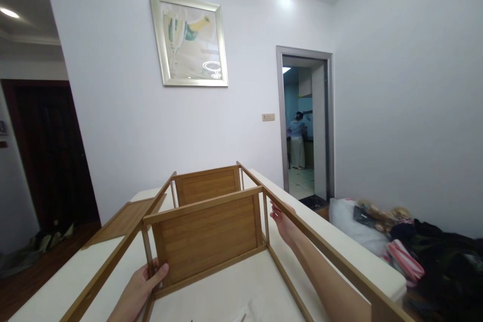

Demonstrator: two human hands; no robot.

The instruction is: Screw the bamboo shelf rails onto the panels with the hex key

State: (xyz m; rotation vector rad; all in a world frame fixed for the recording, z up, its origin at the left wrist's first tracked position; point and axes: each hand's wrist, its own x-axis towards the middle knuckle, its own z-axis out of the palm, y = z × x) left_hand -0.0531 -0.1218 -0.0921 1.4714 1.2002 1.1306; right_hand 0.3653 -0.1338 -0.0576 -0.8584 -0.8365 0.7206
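Note:
A wooden shelf frame [204,204] with thin rails and posts lies on the white table, pointing away from me. Two wooden panels sit crosswise in it, a nearer panel [211,236] and a farther panel [207,186]. My left hand [147,282] closes round the left post beside the nearer panel, its thumb against the panel's edge. Outside the right rail, my right hand [283,221] has its fingers curled close to the right post [266,216]. Whatever its fingertips may pinch is too small to make out.
The white table [320,241] carries the frame, with a loose wooden panel [121,219] flat at its left. Clear plastic [251,312] lies inside the frame. Clothes [433,256] and a pillow [350,221] are piled at right. A person [297,141] stands beyond the doorway.

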